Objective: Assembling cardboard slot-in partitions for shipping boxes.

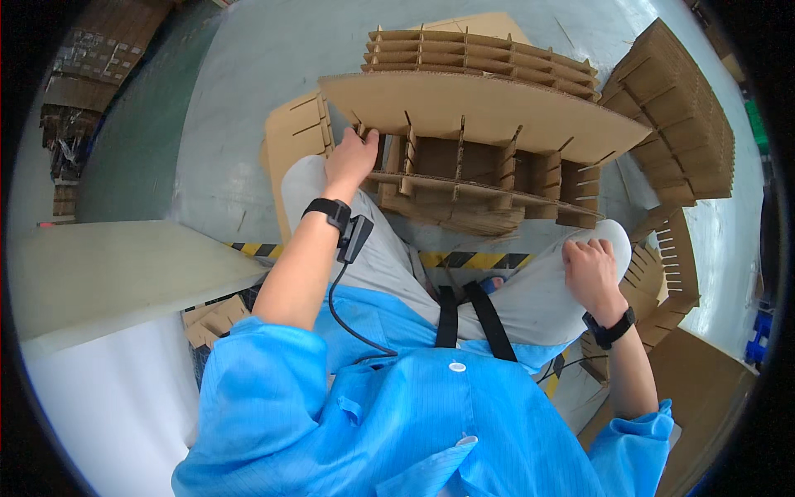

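Before my knees stands a partly assembled cardboard divider grid (454, 178), its short cross strips set between slotted long strips. A long slotted cardboard strip (489, 103) leans across its far side, slots facing me. My left hand (354, 157) is at the grid's left end, thumb and fingers closed around the end of a cardboard cross strip (362, 129), most of which the hand hides. My right hand (593, 269) rests on my right knee, apart from the grid, with its fingers curled in and nothing showing in them. Each wrist wears a black band.
Behind the long strip lies a finished-looking cardboard grid (480, 56). A tall stack of cardboard strips (675, 116) stands at the far right. Slotted sheets (298, 132) lie left of my knee, more slotted pieces (671, 257) to the right. A pale panel (132, 273) juts in at left.
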Available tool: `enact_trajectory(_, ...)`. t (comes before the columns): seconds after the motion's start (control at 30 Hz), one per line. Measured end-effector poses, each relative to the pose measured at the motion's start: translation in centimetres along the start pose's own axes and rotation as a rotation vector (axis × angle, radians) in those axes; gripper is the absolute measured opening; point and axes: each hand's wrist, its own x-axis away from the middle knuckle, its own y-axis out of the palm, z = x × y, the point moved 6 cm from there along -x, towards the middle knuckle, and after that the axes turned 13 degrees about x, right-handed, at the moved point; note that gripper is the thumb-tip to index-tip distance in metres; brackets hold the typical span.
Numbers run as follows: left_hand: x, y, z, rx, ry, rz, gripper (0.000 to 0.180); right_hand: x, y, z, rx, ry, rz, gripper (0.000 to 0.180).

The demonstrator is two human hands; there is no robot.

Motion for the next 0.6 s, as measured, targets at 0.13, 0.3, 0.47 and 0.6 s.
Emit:
enact_trajectory(0.13, -0.1, -0.3, -0.2, 0.599, 0.038, 0.044, 0.062, -0.2, -1.9, -0.1, -0.089, -0.121, 0.018, 0.016)
enact_trajectory(0.3, -0.2, -1.5, 0.5, 0.590, -0.037, -0.078, 0.061, -0.8, -3.1, 1.2, -0.044, -0.212, 0.135, 0.022)
enact_trajectory(0.47, 2.0, -2.9, -1.5, 0.758, 0.110, 0.103, 0.049, -1.5, -1.9, -0.8, -0.122, -0.267, -0.074, 0.020)
enact_trajectory(0.6, 9.2, -9.6, 3.7, 0.945, 0.418, 0.559, 0.038, 0.6, -2.2, -3.9, -0.073, -0.240, 0.010, 0.014)
